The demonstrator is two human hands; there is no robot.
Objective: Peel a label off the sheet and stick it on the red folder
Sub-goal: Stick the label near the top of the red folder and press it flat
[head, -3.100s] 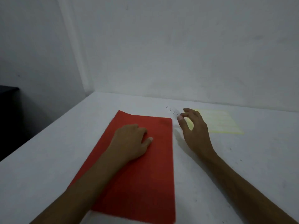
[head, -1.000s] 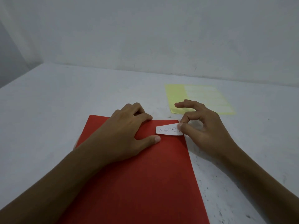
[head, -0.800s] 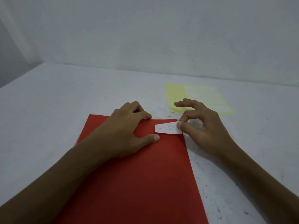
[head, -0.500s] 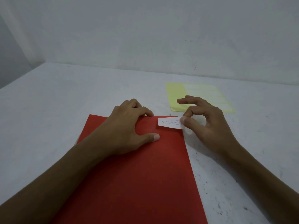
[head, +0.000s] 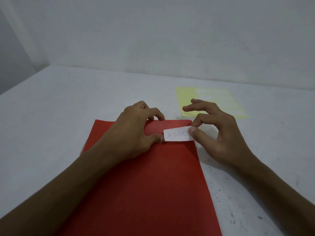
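Observation:
The red folder (head: 150,184) lies flat on the white table, running from near me toward the wall. A white label (head: 177,135) with handwritten letters sits over the folder's far right corner. My right hand (head: 216,132) pinches the label's right end between thumb and forefinger, other fingers spread. My left hand (head: 136,132) presses on the folder's far end, its thumb tip touching the label's left end. The yellow label sheet (head: 213,101) lies on the table beyond my right hand.
The white table (head: 51,125) reaches to a pale wall at the back and a corner at the left. Dark specks mark the table surface to the right of the folder.
My right hand has carried the label from beside the sheet onto the folder's far right corner. My left thumb has slid right and now touches the label's left end.

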